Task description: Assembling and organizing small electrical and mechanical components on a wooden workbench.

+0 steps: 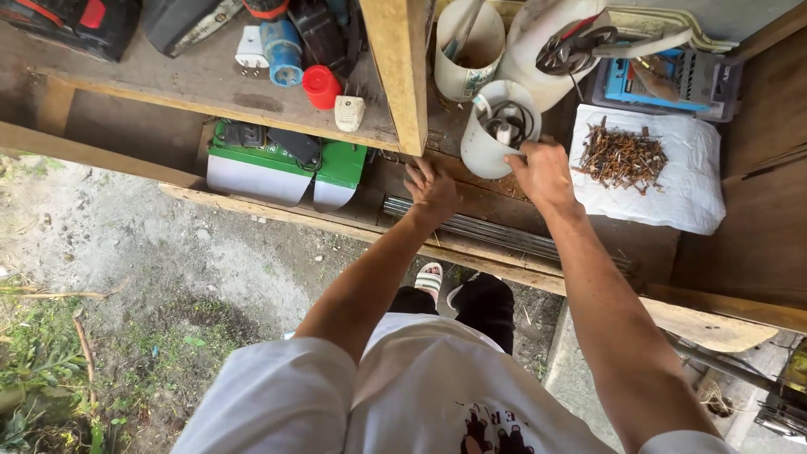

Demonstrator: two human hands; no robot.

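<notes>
I am reaching my right hand (pixel 545 172) to the rim of a white plastic cup (pixel 496 130) that is sitting on the wooden table (pixel 210 80), just beside a white cloth (pixel 685 181) heaped with rusty nails (pixel 622 154). My fingers are curling at the cup's near edge, touching it, though I cannot tell whether the grip is actually closing on the rim. The cup is holding some dark coiled wire and a small fitting, so I am judging it light, thin-walled and easy to tip or squash; the rim or the side wall is looking like the sensible place to take hold. My left hand (pixel 431 192) is lying flat and released on the table's lower ledge, next to a bundle of metal rods (pixel 471 225).
</notes>
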